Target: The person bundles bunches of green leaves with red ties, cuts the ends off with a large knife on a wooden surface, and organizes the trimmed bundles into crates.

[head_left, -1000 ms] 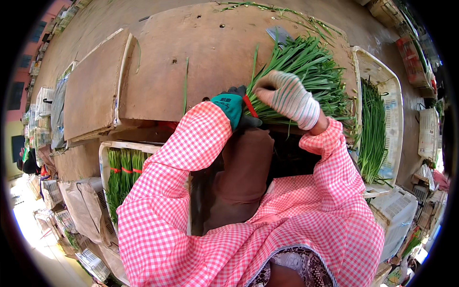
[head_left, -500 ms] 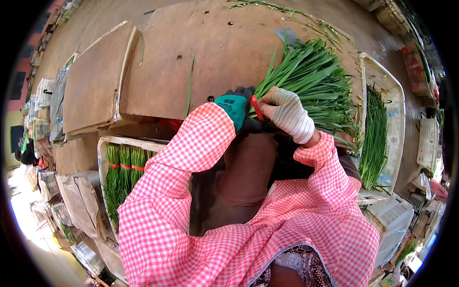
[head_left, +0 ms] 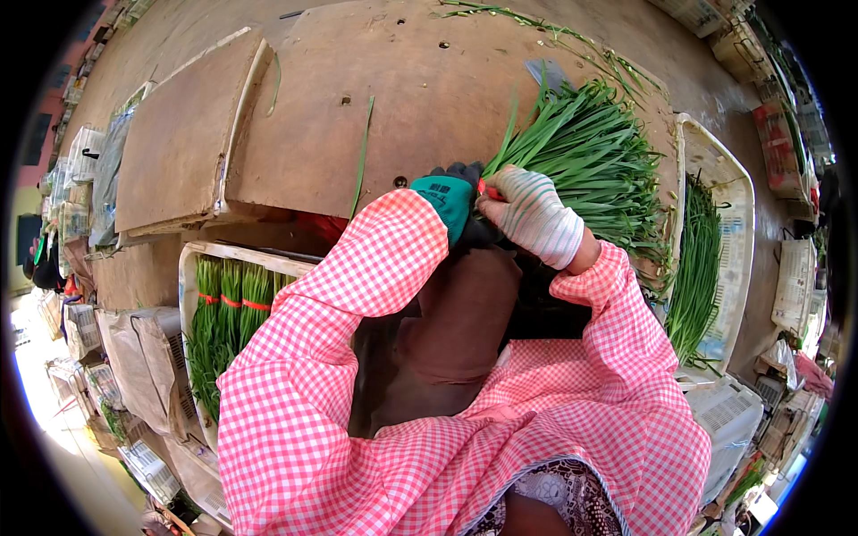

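Gripping a red band (head_left: 487, 188) at the base of a chive bunch (head_left: 585, 165) on the brown board (head_left: 420, 98), the left hand (head_left: 449, 198) and right hand (head_left: 529, 213) pinch limp, light stalks, likely best held near the cut ends

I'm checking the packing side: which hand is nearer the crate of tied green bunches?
Left. The left hand is at the loose bunch's base, above and right of the crate; the right hand lies farther right.
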`<state>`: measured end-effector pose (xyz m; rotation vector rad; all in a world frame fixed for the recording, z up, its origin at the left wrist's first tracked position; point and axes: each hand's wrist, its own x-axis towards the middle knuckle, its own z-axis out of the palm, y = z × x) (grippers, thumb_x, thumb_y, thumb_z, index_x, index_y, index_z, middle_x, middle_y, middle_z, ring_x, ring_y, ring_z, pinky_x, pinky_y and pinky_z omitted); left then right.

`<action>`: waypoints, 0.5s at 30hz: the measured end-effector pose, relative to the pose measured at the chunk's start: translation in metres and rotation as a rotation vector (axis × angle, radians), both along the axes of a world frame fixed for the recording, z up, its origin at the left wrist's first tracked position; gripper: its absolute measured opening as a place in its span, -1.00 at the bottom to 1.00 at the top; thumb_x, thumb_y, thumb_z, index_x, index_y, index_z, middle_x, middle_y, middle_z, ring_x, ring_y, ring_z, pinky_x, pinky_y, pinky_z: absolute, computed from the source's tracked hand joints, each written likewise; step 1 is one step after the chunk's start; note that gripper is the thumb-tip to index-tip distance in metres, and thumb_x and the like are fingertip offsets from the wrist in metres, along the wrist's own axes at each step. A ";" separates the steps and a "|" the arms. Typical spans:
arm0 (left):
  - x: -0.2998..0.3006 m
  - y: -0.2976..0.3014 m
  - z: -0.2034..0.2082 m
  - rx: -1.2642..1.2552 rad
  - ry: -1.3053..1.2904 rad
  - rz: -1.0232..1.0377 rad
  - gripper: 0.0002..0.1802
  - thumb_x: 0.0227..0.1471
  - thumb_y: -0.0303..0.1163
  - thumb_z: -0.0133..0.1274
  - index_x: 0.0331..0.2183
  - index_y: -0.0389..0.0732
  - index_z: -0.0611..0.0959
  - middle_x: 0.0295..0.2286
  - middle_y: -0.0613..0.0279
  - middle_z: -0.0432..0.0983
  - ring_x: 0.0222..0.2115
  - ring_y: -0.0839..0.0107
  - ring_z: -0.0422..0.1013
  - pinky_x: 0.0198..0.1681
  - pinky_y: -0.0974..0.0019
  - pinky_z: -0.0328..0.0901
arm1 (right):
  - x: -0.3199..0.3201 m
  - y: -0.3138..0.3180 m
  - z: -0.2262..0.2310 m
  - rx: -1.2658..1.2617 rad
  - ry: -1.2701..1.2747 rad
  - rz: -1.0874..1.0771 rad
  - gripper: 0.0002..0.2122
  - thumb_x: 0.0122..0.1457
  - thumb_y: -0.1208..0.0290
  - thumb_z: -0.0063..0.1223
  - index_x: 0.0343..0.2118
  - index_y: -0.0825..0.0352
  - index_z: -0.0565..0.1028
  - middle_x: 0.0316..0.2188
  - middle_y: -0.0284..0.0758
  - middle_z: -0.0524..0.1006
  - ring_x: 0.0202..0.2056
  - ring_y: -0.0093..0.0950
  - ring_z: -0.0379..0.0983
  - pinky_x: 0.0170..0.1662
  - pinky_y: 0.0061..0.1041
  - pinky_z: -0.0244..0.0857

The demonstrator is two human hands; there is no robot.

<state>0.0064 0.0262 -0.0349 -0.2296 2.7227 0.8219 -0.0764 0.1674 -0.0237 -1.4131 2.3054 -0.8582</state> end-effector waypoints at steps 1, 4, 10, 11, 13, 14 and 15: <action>0.001 0.000 -0.002 0.001 -0.003 0.001 0.09 -0.44 0.02 0.30 0.11 -0.24 0.21 -0.01 -0.13 0.26 -0.03 -0.05 0.25 0.04 0.05 0.16 | 0.003 0.001 0.001 -0.030 -0.158 -0.081 -0.80 -0.08 0.38 0.15 -0.45 0.41 0.47 -0.57 -0.13 0.46 -0.51 -0.24 0.43 -0.41 -0.37 0.28; 0.003 0.002 -0.003 0.013 -0.005 0.008 0.08 -0.43 0.02 0.30 0.10 -0.24 0.22 -0.02 -0.13 0.27 -0.03 -0.05 0.26 0.04 0.05 0.16 | 0.005 0.005 -0.002 -0.032 -0.205 -0.146 -0.79 -0.10 0.36 0.18 -0.45 0.39 0.48 -0.57 -0.16 0.47 -0.51 -0.25 0.44 -0.41 -0.37 0.28; 0.002 -0.003 -0.006 0.046 0.008 -0.003 0.06 -0.43 0.03 0.29 0.10 -0.23 0.24 -0.03 -0.13 0.28 -0.03 -0.04 0.26 0.03 0.05 0.17 | -0.015 -0.014 0.026 0.366 0.099 0.124 -0.68 -0.13 0.18 0.20 -0.48 0.37 0.48 -0.59 -0.14 0.47 -0.49 -0.21 0.45 -0.41 -0.36 0.29; 0.002 -0.003 -0.006 0.060 0.012 -0.001 0.06 -0.43 0.03 0.29 0.09 -0.22 0.24 -0.03 -0.13 0.28 -0.03 -0.04 0.26 0.03 0.05 0.17 | -0.016 -0.017 0.027 0.405 0.062 0.140 -0.68 -0.13 0.13 0.18 -0.55 0.35 0.48 -0.62 -0.15 0.45 -0.51 -0.18 0.44 -0.44 -0.33 0.28; 0.001 -0.005 -0.008 0.080 0.009 -0.002 0.05 -0.43 0.03 0.29 0.09 -0.22 0.25 -0.03 -0.14 0.29 -0.03 -0.03 0.27 0.03 0.05 0.17 | -0.015 -0.020 0.033 0.433 0.059 0.173 -0.71 -0.11 0.16 0.16 -0.60 0.34 0.48 -0.66 -0.16 0.44 -0.55 -0.18 0.42 -0.47 -0.32 0.27; 0.001 -0.005 -0.009 0.091 0.012 -0.002 0.05 -0.43 0.03 0.29 0.09 -0.22 0.25 -0.03 -0.14 0.29 -0.03 -0.03 0.27 0.03 0.05 0.17 | -0.014 -0.021 0.035 0.447 0.059 0.189 -0.73 -0.09 0.18 0.15 -0.62 0.33 0.48 -0.68 -0.16 0.43 -0.56 -0.18 0.42 -0.49 -0.31 0.26; 0.002 -0.007 -0.011 0.098 0.013 0.007 0.05 -0.42 0.03 0.29 0.09 -0.22 0.25 -0.04 -0.14 0.29 -0.03 -0.03 0.27 0.03 0.05 0.18 | -0.013 -0.020 0.028 0.347 0.096 0.192 -0.74 -0.07 0.21 0.13 -0.64 0.33 0.47 -0.69 -0.16 0.41 -0.58 -0.18 0.40 -0.51 -0.30 0.25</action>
